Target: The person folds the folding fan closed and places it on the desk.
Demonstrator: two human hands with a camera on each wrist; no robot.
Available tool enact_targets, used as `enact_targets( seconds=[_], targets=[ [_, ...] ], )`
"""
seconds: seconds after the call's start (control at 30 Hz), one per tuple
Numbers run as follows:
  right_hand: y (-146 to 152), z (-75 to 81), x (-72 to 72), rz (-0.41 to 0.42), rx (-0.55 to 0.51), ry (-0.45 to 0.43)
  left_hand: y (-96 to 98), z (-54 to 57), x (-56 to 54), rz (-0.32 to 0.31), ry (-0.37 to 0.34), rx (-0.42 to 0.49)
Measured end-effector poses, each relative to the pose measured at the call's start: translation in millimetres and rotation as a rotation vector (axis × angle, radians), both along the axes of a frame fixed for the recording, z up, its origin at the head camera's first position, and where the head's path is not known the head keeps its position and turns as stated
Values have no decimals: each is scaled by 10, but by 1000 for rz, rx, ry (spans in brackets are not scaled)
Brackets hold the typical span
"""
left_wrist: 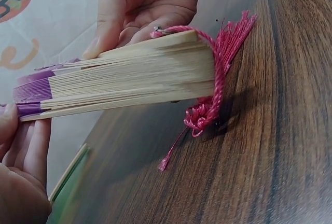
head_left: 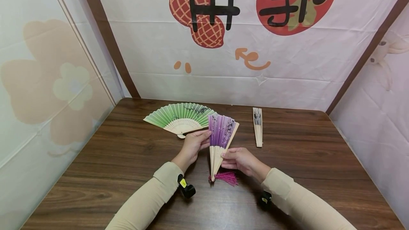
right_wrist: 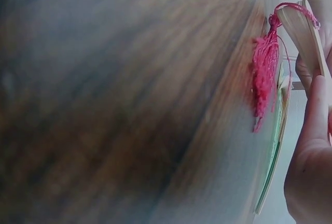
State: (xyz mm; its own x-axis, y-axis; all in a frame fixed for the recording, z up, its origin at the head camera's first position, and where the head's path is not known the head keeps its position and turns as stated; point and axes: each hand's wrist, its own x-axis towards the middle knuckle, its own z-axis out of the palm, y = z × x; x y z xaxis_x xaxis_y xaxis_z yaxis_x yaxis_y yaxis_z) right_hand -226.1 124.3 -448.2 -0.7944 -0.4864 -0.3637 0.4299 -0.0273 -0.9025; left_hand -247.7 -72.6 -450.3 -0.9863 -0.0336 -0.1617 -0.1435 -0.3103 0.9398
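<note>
A purple folding fan (head_left: 221, 130), partly spread, is held up between both hands over the table. My left hand (head_left: 192, 147) pinches its left edge at the purple cloth, thumb in front and fingers behind. Lower down, my right hand (head_left: 241, 160) pinches the right outer stick between thumb and fingers. In the left wrist view the pale wooden sticks (left_wrist: 135, 73) lie close together near the pivot end. A pink tassel (left_wrist: 236, 37) loops round that end and hangs to the tabletop, also seen as the pink tassel (right_wrist: 265, 73) in the right wrist view.
A green folding fan (head_left: 182, 118) lies fully spread behind my left hand, partly overlapped by the purple one. At the right back lies a closed fan (head_left: 257, 127) with grey-patterned cloth. The dark wooden table (head_left: 127, 159) meets a printed cloth backdrop (head_left: 223, 84) at the back.
</note>
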Motion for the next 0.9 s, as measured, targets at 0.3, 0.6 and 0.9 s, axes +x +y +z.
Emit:
enact_targets(
  seconds=[0.3, 0.6, 0.9],
  targets=[
    [10, 7, -2, -5, 10, -5, 12, -14, -9, -1, 8, -22],
    [7, 26, -1, -5, 10, -5, 17, -14, -16, 2, 10, 1],
    [4, 30, 9, 3, 19, 7, 25, -10, -7, 3, 15, -10]
  ],
)
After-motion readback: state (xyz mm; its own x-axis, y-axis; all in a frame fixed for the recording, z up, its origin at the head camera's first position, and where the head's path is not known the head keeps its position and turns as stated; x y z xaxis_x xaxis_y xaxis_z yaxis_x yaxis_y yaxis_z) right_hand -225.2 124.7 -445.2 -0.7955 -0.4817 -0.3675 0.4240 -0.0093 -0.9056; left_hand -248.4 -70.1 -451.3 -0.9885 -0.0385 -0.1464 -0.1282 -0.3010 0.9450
